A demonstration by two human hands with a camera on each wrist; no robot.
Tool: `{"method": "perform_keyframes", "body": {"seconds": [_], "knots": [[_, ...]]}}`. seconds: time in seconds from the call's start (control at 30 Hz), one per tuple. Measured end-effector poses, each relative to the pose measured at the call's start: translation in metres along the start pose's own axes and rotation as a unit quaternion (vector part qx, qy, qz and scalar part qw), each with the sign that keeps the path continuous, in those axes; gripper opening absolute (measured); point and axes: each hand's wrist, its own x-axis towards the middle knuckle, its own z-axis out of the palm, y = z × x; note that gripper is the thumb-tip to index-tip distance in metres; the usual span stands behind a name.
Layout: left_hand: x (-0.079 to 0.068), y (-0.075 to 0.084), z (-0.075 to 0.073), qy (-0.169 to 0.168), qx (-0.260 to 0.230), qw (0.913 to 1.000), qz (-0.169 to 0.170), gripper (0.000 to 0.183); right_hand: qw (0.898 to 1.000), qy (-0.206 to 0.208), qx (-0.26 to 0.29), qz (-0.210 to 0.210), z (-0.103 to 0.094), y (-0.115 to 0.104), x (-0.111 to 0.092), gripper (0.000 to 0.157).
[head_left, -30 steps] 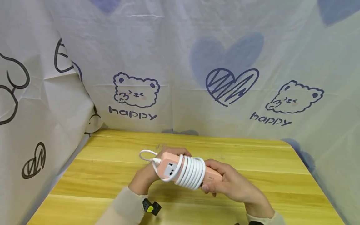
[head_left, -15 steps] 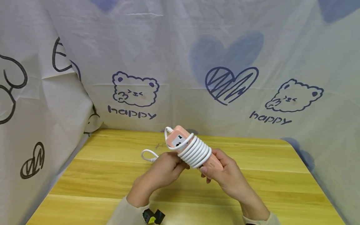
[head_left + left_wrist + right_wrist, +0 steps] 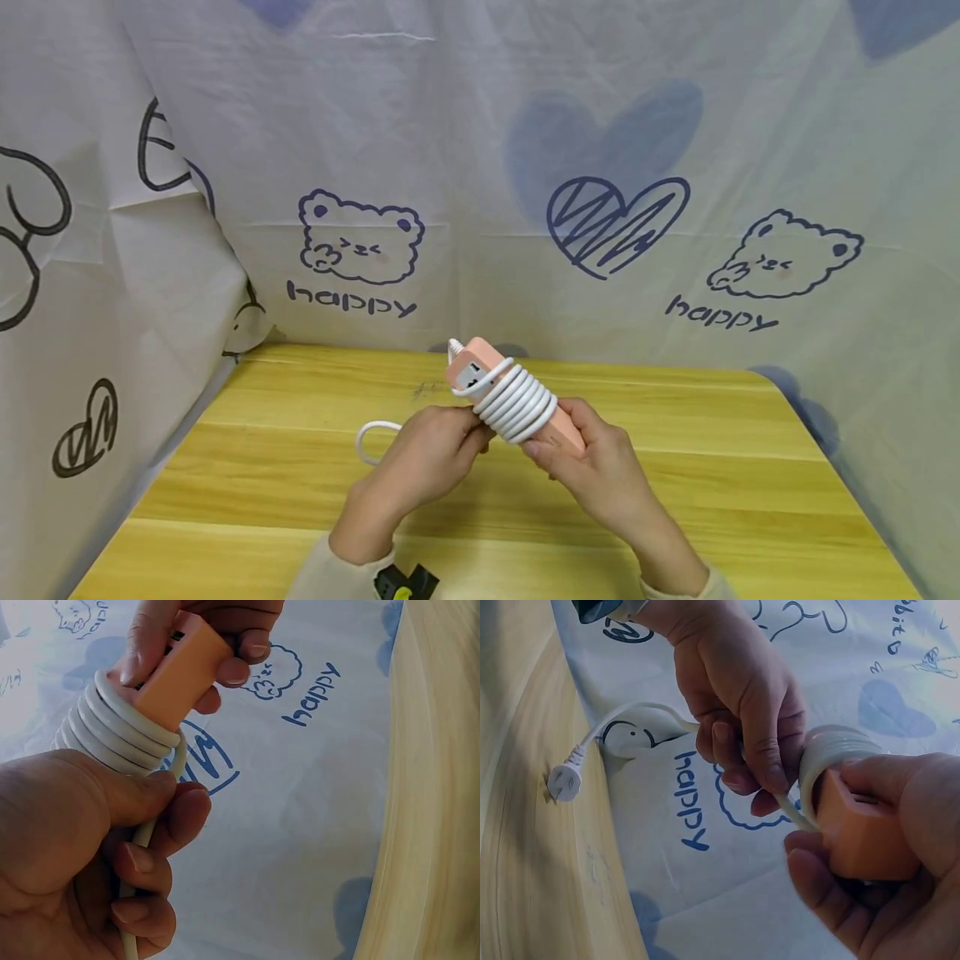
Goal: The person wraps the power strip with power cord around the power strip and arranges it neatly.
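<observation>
A pink power strip [image 3: 566, 435] is held tilted above the table, its far end up and to the left. Several turns of its white cord [image 3: 517, 403] wrap tightly round the middle. My right hand [image 3: 611, 475] grips the near end, thumb on top and fingers beneath. Just left of the coils, my left hand [image 3: 431, 450] pinches the free run of cord between thumb and forefinger, the other fingers curled round it, as the left wrist view shows. In the right wrist view the plug [image 3: 564, 782] dangles from the cord's loose end.
A yellow wood-grain table [image 3: 712, 492] lies below both hands. Behind and beside it hangs a pale cloth [image 3: 480, 167] printed with hearts and bears. A small black device [image 3: 405, 582] sits on the left wrist.
The power strip has swung from nearly level to tilted, its socket end rising away from me. My left hand has come from behind the strip to its near-left side, with the cord.
</observation>
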Motion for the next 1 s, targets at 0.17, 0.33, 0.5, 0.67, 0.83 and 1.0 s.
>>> {"method": "perform_keyframes", "body": {"seconds": [0.17, 0.33, 0.5, 0.67, 0.83, 1.0], "knots": [[-0.001, 0.001, 0.0, -0.001, 0.017, 0.9999, 0.0, 0.029, 0.998, -0.003, -0.047, 0.045, 0.001, -0.005, 0.0, 0.03], [0.001, 0.004, 0.001, -0.01, 0.012, 0.9999, 0.002, 0.024, 0.998, -0.013, 0.017, 0.058, 0.002, -0.006, 0.001, 0.023], [0.002, 0.007, 0.002, -0.018, 0.005, 0.9996, 0.019, 0.024, 0.994, 0.029, 0.092, 0.052, 0.007, -0.005, 0.003, 0.024], [-0.001, 0.005, -0.002, -0.019, 0.03, 0.9994, 0.002, 0.019, 0.994, 0.072, 0.05, 0.062, 0.006, -0.004, 0.003, 0.023], [-0.005, -0.001, -0.009, -0.026, 0.026, 0.9992, -0.014, 0.013, 0.991, 0.114, 0.007, 0.073, 0.0, -0.004, 0.005, 0.021], [-0.006, -0.006, -0.013, -0.033, -0.001, 0.9995, -0.002, 0.011, 0.988, 0.128, -0.026, 0.077, -0.003, -0.002, 0.006, 0.024]]}}
